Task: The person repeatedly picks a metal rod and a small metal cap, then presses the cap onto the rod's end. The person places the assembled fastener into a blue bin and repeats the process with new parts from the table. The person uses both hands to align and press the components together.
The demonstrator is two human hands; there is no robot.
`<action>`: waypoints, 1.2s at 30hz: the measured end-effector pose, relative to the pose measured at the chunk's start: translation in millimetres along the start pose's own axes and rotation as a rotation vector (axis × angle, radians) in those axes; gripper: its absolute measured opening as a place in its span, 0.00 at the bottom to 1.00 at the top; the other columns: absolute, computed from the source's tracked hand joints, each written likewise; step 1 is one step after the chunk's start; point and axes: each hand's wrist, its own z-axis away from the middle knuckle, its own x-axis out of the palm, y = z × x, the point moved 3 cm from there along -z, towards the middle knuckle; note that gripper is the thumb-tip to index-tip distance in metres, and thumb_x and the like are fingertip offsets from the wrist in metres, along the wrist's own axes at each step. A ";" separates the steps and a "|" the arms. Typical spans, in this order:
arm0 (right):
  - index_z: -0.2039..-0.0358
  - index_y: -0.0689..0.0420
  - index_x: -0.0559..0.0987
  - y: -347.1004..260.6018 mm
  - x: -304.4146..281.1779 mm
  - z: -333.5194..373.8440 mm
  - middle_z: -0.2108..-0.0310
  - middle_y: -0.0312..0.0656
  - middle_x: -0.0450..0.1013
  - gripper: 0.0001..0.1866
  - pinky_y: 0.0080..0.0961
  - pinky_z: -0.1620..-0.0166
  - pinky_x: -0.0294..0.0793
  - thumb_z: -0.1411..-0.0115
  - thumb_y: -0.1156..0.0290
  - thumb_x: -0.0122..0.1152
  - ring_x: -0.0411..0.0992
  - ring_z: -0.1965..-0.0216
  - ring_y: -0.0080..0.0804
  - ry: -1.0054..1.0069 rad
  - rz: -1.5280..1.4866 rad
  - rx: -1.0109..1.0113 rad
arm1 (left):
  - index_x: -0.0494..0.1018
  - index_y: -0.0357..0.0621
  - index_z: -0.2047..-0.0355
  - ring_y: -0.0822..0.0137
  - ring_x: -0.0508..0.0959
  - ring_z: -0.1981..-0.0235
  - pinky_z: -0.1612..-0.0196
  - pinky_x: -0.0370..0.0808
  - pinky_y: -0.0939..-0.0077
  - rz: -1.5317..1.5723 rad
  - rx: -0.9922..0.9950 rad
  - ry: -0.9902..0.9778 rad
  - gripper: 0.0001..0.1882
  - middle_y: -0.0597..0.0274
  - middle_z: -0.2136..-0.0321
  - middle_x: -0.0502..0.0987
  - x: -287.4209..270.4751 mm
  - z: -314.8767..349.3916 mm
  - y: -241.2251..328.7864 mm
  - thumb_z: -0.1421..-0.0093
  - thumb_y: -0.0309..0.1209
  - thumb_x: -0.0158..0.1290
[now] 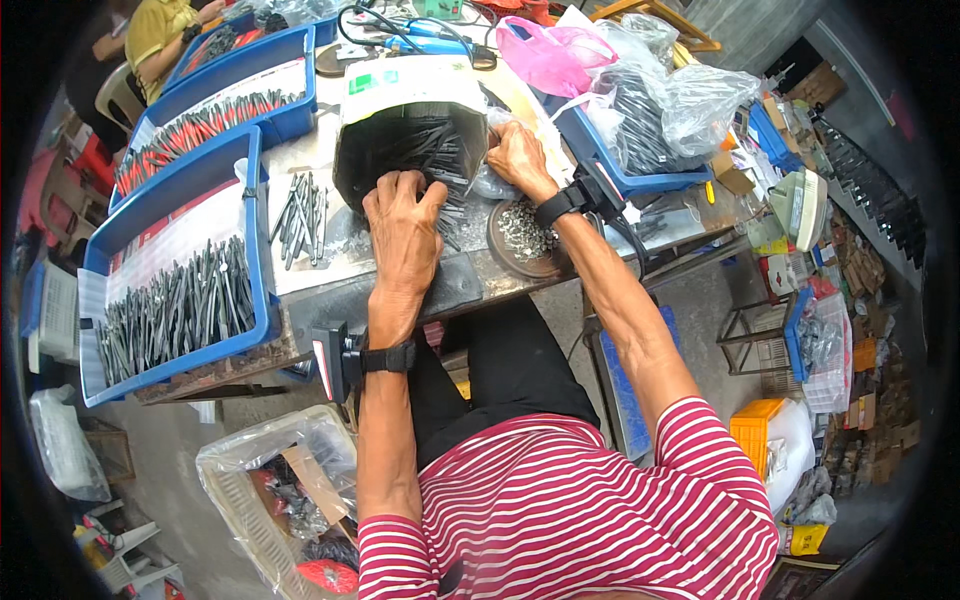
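Observation:
A cardboard box with a white and green outer face lies tipped on the worktable, its mouth toward me. Inside it are many thin black sticks, some sticking out at the lower right. My left hand is at the mouth's lower edge, fingers curled down; what they close on is hidden. My right hand is closed at the box's right side edge, beside a clear plastic bag. Left of the box, a small pile of dark sticks lies on a pale sheet.
Blue trays of dark and red sticks line the left. A round dish of small metal bits sits below my right hand. Farther right, a blue tray holds bagged black pieces. Blue-handled tools lie behind; a lined basket stands below.

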 end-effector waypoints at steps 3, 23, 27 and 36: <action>0.81 0.64 0.76 1.7 1.3 1.1 0.81 0.58 0.70 0.08 0.42 0.69 0.69 0.58 0.72 0.53 0.72 0.75 0.54 -0.059 -0.007 0.032 | 0.69 0.43 0.73 0.58 0.69 0.58 0.55 0.61 0.63 0.053 -0.002 0.057 0.12 0.60 0.69 0.71 -6.1 5.6 3.3 0.59 0.17 0.53; 0.70 0.63 0.77 -59.3 -82.5 129.0 0.82 0.32 0.68 0.06 0.13 0.80 0.62 0.48 0.74 0.58 0.64 0.84 0.16 -0.282 -0.669 0.042 | 0.68 0.33 0.62 0.79 0.72 0.80 0.78 0.67 0.89 1.279 -0.814 -0.075 0.09 0.63 0.75 0.74 -16.3 53.6 40.8 0.44 0.21 0.49; 0.69 0.61 0.77 -65.2 -78.8 156.6 0.83 0.30 0.67 0.07 0.12 0.81 0.59 0.47 0.72 0.60 0.62 0.84 0.13 -0.409 -0.749 0.086 | 0.68 0.33 0.63 0.79 0.71 0.80 0.79 0.66 0.89 1.347 -0.812 -0.093 0.08 0.64 0.76 0.72 -17.0 67.1 44.4 0.44 0.22 0.50; 0.67 0.63 0.76 -67.7 -78.2 178.5 0.78 0.32 0.70 0.07 0.11 0.79 0.61 0.46 0.75 0.58 0.63 0.81 0.13 -0.437 -0.863 0.211 | 0.69 0.34 0.63 0.82 0.70 0.81 0.81 0.64 0.91 1.389 -0.897 -0.210 0.08 0.64 0.77 0.74 -14.4 85.6 53.4 0.45 0.22 0.49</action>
